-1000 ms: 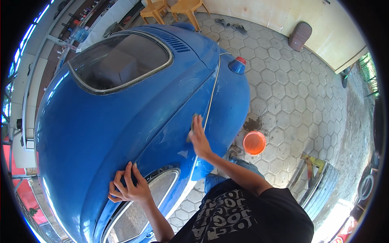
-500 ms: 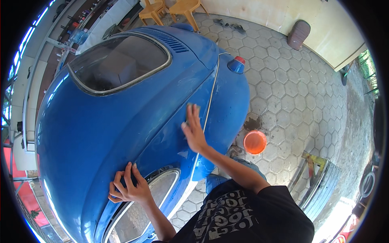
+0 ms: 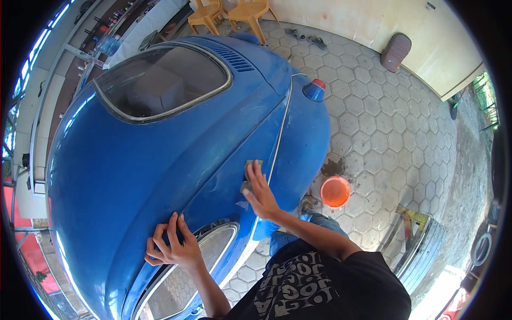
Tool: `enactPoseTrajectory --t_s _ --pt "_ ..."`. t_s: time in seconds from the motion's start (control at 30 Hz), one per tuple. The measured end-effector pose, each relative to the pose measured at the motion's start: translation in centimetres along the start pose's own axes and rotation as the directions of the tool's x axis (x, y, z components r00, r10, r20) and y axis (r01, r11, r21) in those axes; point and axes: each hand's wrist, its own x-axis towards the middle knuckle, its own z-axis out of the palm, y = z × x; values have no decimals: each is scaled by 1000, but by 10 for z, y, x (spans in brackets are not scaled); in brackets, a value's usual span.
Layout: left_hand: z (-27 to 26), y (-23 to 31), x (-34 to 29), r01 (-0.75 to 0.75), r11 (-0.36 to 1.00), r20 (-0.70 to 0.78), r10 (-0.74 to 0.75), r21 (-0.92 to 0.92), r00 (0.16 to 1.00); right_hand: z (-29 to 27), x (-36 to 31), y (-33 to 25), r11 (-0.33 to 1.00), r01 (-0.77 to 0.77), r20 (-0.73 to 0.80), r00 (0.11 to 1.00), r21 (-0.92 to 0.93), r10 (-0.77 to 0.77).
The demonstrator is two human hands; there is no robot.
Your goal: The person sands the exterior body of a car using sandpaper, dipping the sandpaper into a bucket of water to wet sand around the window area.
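Observation:
A rounded blue car [image 3: 176,154] fills the left and middle of the view. On its side panel, below the rear window, my right hand [image 3: 261,194] presses a small flat grey-green pad [image 3: 250,169] against the paint. The pad shows beyond my fingertips and beside my thumb; whether it is folded sandpaper or a sponge I cannot make out. Farther left, my left hand [image 3: 173,244] rests on the roof edge above the side window [image 3: 186,277], fingers bent and apart, holding nothing. A pale trim strip [image 3: 278,136] runs along the body just right of my right hand.
An orange bucket [image 3: 335,192] stands on the hexagonal paving [image 3: 368,154] to the right, beside a wet patch. A worn wooden bench [image 3: 421,250] is at the lower right. Yellow plastic chairs [image 3: 250,13] and sandals [image 3: 314,41] lie beyond the car; shelves [image 3: 109,32] are at far left.
My right hand has slid nearer to me along the side panel with the pad, which now shows more clearly. My left hand stays on the roof edge, and the view has shifted slightly.

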Motion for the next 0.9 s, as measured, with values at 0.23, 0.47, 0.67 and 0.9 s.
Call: enactPoseTrajectory --t_s 0.23,0.47,0.67,0.9 --pt "0 -1 -2 5 1000 4 -5 4 1000 3 24 -14 978 -154 -176 968 140 177" --pt "0 3 0 -5 1000 7 5 -10 1000 -7 28 13 966 -195 -123 968 172 217" --pt "1 -5 -3 14 1000 16 -14 -3 1000 10 3 -34 998 64 -30 997 -10 -64" --pt "5 3 -2 4 1000 -1 -4 -24 1000 -12 53 0 960 -235 -226 937 150 265"
